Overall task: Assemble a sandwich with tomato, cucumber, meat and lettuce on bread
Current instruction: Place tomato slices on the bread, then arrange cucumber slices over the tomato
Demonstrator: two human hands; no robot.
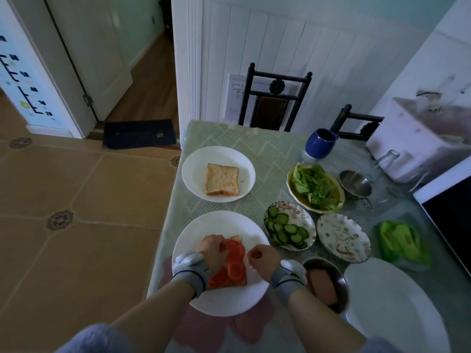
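On the near edge of the tabletop (267, 154), a white plate (216, 299) is carrying a slice of bread (239, 281) covered with tomato slices (235, 263). The left hand (212, 248) is lying on the tomatoes with its grip loosely curled; whether it is clamping a slice, one cannot tell. The right hand (262, 256) is hovering just beside the bread, its grip pinched together on a small red piece (256, 255). Near the right wrist, a metal bowl (341, 278) is holding the meat (322, 286). Farther back, a patterned plate (302, 220) is holding cucumber slices (284, 229), and a yellow dish (293, 188) is holding lettuce (316, 186). Beyond them, a second white plate (193, 174) is bearing one plain bread slice (222, 179).
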